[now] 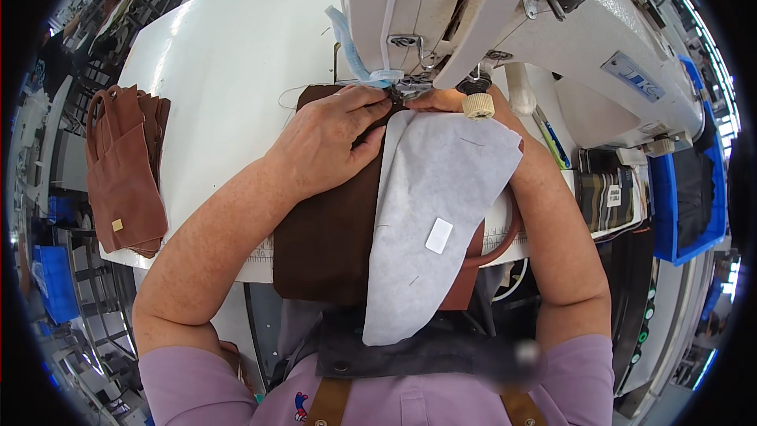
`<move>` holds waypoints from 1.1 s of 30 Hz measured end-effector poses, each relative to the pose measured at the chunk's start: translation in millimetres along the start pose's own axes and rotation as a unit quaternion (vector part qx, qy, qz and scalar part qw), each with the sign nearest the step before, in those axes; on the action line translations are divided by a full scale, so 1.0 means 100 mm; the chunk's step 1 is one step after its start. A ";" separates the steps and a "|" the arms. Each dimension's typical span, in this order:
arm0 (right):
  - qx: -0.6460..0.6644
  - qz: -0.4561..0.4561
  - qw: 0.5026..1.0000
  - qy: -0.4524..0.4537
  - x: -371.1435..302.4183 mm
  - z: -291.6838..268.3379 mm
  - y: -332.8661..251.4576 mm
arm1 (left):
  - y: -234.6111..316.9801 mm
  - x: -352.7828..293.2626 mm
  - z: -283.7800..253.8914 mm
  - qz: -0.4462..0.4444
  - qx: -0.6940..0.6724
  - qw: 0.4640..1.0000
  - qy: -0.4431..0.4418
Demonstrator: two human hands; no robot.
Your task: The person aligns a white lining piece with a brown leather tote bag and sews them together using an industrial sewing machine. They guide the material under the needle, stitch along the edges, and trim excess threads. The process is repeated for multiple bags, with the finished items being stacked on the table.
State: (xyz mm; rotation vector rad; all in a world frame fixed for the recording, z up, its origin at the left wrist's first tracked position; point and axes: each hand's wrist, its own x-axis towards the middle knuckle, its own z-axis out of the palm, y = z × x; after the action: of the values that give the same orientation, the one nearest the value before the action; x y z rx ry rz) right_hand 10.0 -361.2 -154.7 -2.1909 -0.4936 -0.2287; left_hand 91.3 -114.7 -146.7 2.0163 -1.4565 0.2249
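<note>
Under the head of a white sewing machine (449,16) lies a dark brown fabric piece (319,244), its upper edge by the presser foot (410,88). My left hand (331,138) rests on this fabric left of the foot, fingers laid toward it and thumb apart. My right hand (438,100) reaches in from the right; the machine's cream knob (478,105) and the light piece hide most of its fingers. A pale grey backing piece (434,173) with a small white rectangle overlaps the brown fabric. Beneath it show a reddish-brown panel (460,293) and a curved handle (505,244).
Reddish-brown bag panels with handles (126,173) lie stacked at the table's left edge. A light blue strip (344,39) hangs by the machine head. To the right are a green tool (556,146), a striped fabric stack (603,197) and a blue bin (670,221) holding dark material.
</note>
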 end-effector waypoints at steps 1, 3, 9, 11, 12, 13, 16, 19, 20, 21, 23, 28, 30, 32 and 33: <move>-0.005 0.010 1.000 -0.001 0.00 -0.01 -0.05 | -0.01 -0.01 -0.01 -0.002 0.002 1.000 -0.002; -0.013 0.027 1.000 -0.005 0.01 -0.04 -0.13 | -0.01 -0.01 -0.01 -0.003 0.000 1.000 -0.005; -0.018 0.037 0.999 -0.001 0.00 -0.05 -0.16 | 0.00 0.02 -0.02 -0.007 -0.005 1.000 -0.017; -0.020 0.012 1.000 0.008 0.00 -0.03 -0.13 | -0.01 0.03 -0.03 -0.012 -0.012 1.000 -0.025; -0.030 0.005 0.999 0.009 0.00 -0.03 -0.13 | -0.02 0.03 -0.05 -0.007 -0.012 0.999 -0.030; -0.041 -0.002 0.999 0.009 0.00 -0.02 -0.14 | -0.04 0.03 -0.06 -0.002 -0.014 0.999 -0.035; -0.072 -0.004 0.997 0.014 -0.02 0.00 -0.17 | -0.12 0.05 -0.07 0.015 -0.006 0.999 -0.042; -0.082 -0.001 0.996 0.021 -0.01 0.03 -0.22 | -0.20 0.08 -0.12 0.059 0.048 0.995 -0.057; -0.082 0.000 0.996 0.024 0.00 0.05 -0.24 | -0.24 0.09 -0.15 0.078 0.072 0.992 -0.063; -0.101 -0.012 0.994 0.025 0.01 0.06 -0.27 | -0.30 0.13 -0.19 0.106 0.101 0.986 -0.074; -0.140 -0.035 0.989 0.028 -0.01 0.10 -0.37 | -0.38 0.28 -0.35 0.170 0.175 0.965 -0.094; -0.245 0.017 0.969 -0.010 -0.05 0.25 -0.71 | 0.08 0.55 -0.68 -0.133 0.150 0.941 -0.274; -0.259 0.039 0.965 -0.027 -0.08 0.28 -0.73 | 0.50 0.55 -0.62 -0.162 0.115 0.928 -0.316; -0.254 0.022 0.966 -0.027 -0.07 0.28 -0.73 | 0.48 0.09 -0.28 -0.046 0.082 0.985 -0.143; -0.249 0.021 0.968 -0.024 -0.08 0.27 -0.71 | 0.46 0.01 -0.21 -0.035 0.070 0.991 -0.113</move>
State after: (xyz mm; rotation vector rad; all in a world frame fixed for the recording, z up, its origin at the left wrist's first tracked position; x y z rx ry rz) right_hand -27.7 -302.5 -122.9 -2.6995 -0.4509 -0.3020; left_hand 55.0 -111.9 -111.6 2.2623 -1.5393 0.0719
